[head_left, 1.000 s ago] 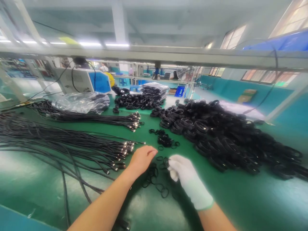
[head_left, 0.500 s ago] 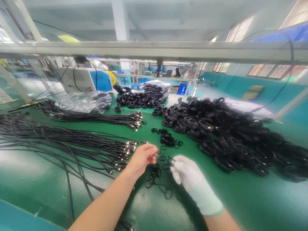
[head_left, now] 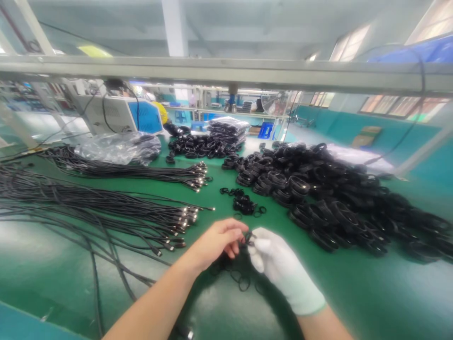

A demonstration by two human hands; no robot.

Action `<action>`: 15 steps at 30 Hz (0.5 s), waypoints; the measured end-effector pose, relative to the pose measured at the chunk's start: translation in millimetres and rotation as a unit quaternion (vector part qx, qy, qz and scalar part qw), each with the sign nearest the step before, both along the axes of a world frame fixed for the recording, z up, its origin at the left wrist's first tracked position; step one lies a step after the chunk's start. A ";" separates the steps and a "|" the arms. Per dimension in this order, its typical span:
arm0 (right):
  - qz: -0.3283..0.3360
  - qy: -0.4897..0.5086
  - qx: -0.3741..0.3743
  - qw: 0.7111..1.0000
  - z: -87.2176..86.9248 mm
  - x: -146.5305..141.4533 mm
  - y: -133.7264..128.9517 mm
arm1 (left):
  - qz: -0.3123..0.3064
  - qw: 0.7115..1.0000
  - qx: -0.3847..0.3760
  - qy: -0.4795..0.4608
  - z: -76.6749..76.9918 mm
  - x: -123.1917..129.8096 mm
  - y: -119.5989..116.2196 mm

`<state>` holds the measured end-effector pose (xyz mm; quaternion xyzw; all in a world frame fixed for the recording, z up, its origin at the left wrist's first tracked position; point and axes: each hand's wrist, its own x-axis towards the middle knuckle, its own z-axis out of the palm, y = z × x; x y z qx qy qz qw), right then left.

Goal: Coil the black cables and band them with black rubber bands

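My bare left hand [head_left: 221, 241] and my white-gloved right hand [head_left: 274, 259] meet above the green table, both with pinched fingers. Between their fingertips is a small black ring [head_left: 249, 237], partly hidden by the fingers. More loose black rings [head_left: 244, 283] lie on the table just below, some covered by my hands. Just beyond my fingers sits a small heap of similar black rings [head_left: 244, 204]. Left of my left hand, a bundle of black cables [head_left: 141, 203] ends in metal plugs.
A second cable bundle [head_left: 148, 174] lies farther back, beside a clear plastic bag [head_left: 120, 147]. Coiled black cables [head_left: 318, 189] form a large pile on the right, with another pile [head_left: 201, 145] behind. A pale beam [head_left: 226, 71] crosses above the table.
My left hand has moved right and slightly nearer, so its fingertips now meet those of my right hand at the black ring. My right hand has hardly moved.
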<state>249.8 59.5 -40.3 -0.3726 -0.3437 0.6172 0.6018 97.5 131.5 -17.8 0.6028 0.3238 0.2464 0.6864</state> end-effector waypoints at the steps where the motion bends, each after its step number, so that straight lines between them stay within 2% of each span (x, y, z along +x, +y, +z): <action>1: -0.004 -0.006 0.004 1.000 -0.3 -0.8 0.0 | -0.008 1.000 -0.014 -0.006 1.5 1.9 -3.8; 5: 0.005 0.008 0.010 1.000 -2.4 0.6 -0.6 | 0.034 0.999 0.017 0.009 -0.1 0.8 -0.6; 9: 0.013 0.024 0.005 1.000 -1.5 2.6 -1.6 | 0.095 0.982 0.129 0.099 -9.5 -10.4 20.3; 12: -0.022 -0.044 -0.023 0.999 0.3 1.4 -1.0 | 0.111 0.959 0.202 0.162 -10.6 -14.4 22.1; 15: -0.053 -0.154 -0.053 0.985 2.3 -1.5 -0.1 | 0.128 0.938 0.283 0.155 -0.7 -9.8 6.9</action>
